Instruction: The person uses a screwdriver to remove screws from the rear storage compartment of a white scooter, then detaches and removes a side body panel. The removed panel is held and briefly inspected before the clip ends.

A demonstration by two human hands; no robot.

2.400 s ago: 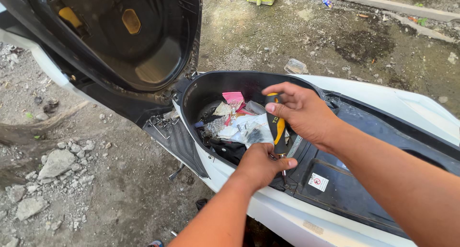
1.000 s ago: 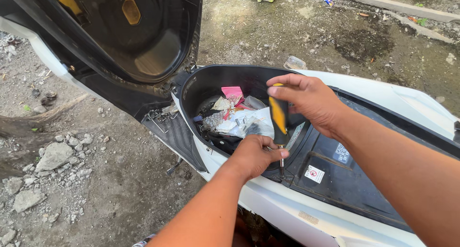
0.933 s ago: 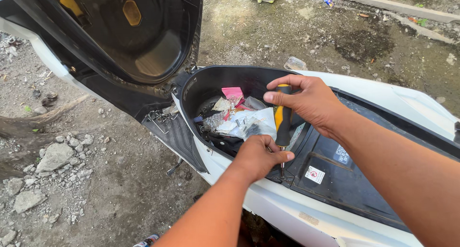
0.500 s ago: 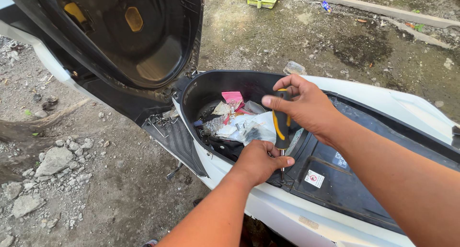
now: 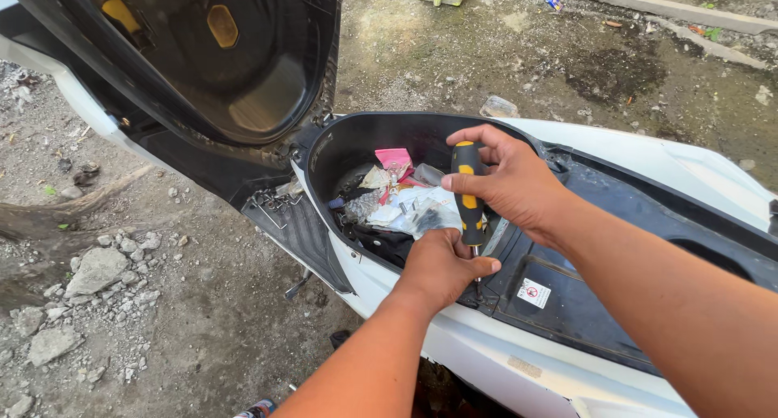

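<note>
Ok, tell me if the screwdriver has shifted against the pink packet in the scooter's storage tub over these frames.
No real shift. The screwdriver stays upright just right of the pink packet, gripped by the right hand, its tip down beside the left hand; it only wobbles slightly.

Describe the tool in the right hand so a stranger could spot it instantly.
Find the white scooter with its seat raised. Over the open storage tub, the right hand grips a screwdriver upright. Its black-and-yellow handle stands out against the pale litter behind it.

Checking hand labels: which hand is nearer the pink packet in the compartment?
Right. The right hand grips the screwdriver just beside the pink packet; the left hand sits lower, at the rim.
</note>
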